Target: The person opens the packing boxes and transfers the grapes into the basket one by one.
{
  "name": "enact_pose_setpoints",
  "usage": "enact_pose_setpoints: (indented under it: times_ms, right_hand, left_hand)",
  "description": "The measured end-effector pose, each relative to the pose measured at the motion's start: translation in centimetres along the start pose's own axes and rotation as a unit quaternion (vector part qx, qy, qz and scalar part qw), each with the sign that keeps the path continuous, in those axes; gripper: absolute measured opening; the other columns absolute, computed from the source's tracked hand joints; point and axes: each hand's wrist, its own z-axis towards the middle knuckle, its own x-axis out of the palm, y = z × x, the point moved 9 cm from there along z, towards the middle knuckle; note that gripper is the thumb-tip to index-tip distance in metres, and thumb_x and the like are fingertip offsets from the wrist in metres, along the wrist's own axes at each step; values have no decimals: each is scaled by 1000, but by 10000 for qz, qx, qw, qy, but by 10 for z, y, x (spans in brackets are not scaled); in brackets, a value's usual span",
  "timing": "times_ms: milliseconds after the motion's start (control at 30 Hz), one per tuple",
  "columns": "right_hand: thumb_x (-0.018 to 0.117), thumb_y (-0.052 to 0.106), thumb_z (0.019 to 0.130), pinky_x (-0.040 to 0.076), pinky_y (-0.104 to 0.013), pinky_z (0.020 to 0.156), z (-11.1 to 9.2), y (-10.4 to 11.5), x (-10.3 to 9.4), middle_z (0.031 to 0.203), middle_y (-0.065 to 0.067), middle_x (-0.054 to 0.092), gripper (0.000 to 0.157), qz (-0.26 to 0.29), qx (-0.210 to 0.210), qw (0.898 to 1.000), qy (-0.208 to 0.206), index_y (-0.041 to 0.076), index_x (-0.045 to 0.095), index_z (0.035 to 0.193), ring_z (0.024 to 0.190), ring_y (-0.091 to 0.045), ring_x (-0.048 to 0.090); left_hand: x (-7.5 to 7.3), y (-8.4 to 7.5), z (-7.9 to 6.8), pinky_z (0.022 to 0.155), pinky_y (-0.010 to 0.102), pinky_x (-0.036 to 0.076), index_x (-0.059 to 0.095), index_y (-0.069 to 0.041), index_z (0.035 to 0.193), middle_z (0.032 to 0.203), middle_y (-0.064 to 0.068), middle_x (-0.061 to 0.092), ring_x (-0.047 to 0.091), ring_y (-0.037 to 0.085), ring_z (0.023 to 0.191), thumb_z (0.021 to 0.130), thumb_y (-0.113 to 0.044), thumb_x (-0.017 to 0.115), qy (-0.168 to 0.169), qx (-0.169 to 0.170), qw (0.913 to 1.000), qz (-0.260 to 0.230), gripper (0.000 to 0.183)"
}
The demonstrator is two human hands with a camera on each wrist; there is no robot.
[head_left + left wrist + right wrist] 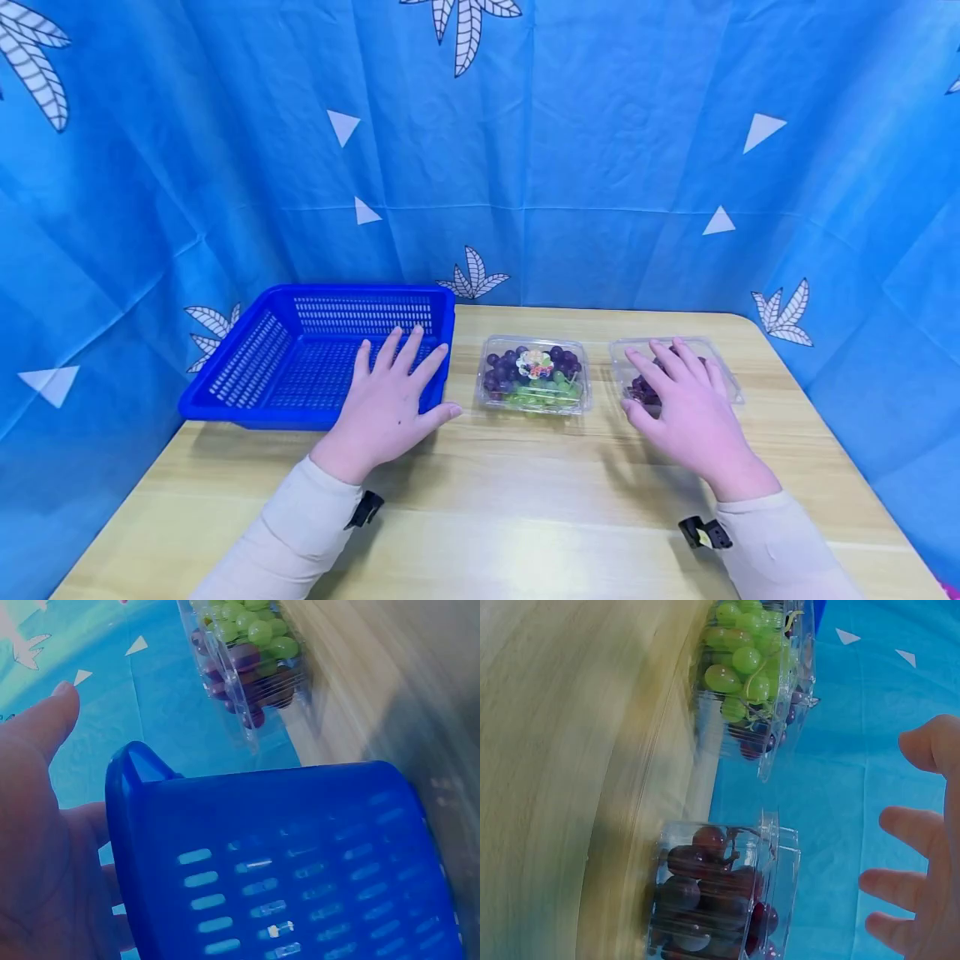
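Observation:
My left hand hovers with spread fingers over the near right corner of a blue plastic basket; its perforated side fills much of the left wrist view. Nothing is in its grasp. Over at the right, my right hand, fingers also spread, is held above a clear plastic box of dark red grapes and partly covers it in the head view. Between the hands stands a second clear lidded box of dark and green grapes, a colourful round label on its top.
The basket, boxes and hands are at a light wooden table. Behind and beside it hangs a blue curtain with white leaf and triangle prints. Each sleeve has a black wrist mount at the cuff.

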Motion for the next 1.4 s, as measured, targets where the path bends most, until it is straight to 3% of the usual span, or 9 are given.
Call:
enact_pose_setpoints:
  times_ms: [200, 533, 867, 1233, 1400]
  right_hand:
    - [66, 47, 91, -1, -65, 118, 0, -3, 0, 155, -20, 41, 67, -110, -7, 9999, -64, 16, 53, 149, 144, -48, 27]
    - [66, 44, 91, 2, -75, 111, 1, 2, 5, 151, -20, 46, 64, -286, -65, 9996, 23, 17, 55, 147, 145, -47, 27]
    - [66, 40, 93, -3, -65, 117, -1, 12, 7, 153, -21, 44, 62, 476, -54, 9988, -35, 12, 54, 147, 148, -44, 22]
    - [70, 31, 94, 21, -67, 115, 1, 21, 16, 155, -18, 42, 59, 1274, 112, 9918, 53, 4, 54, 144, 151, -38, 19]
    - [70, 30, 94, 23, -67, 114, 4, 24, 23, 156, -17, 40, 60, 1390, 226, 9900, 112, 2, 53, 144, 150, -37, 20]
  left_hand:
    - [-5, -10, 4, 115, 70, -4, 36, -25, 159, 167, 13, 19, 6, 39, 153, 88, -85, 34, -74, 153, 9998, 38, 92]
    - [-1, -34, 13, 115, 67, -7, 42, -24, 156, 167, 13, 19, 7, 38, 153, 89, -83, 37, -110, 439, 9990, 11, 89]
    - [6, -64, 23, 118, 65, -1, 40, -26, 157, 166, 12, 23, 14, 37, 153, 92, -78, 41, -136, 778, 9967, 192, 83]
    - [24, -96, 36, 120, 60, 7, 41, -25, 156, 164, 12, 28, 19, 37, 152, 94, -73, 46, -28, 1057, 9942, 189, 79]
    - [36, -107, 44, 119, 62, 11, 40, -26, 157, 165, 12, 26, 18, 37, 152, 94, -71, 50, 101, 1153, 9930, 226, 78]
